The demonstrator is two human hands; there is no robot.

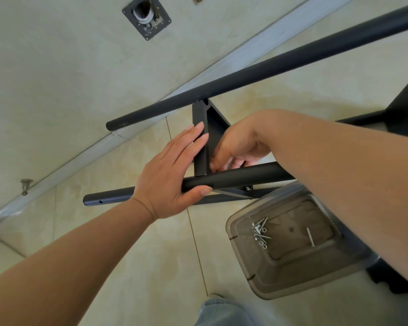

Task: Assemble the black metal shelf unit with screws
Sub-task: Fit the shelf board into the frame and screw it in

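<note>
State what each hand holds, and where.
Left hand steadies the lower black tube, thumb beneath. Right hand pinches something small behind it; unidentifiable.

Matte black metal tubes (245, 74) and a black flat bracket (199, 137) by the left grip (172, 170). Below the right grip (233, 147), a smoky translucent grey plastic tub (245, 274) holds silver screws (260, 234). The floor (151, 255) is glossy beige marbled tile with thin tan grout lines. Pale blue denim (222, 311) shows near the bottom.

open tiled floor (132, 243) at left, screw tub (290, 245) crowding right, upper tube (257, 74) barring beyond
</note>
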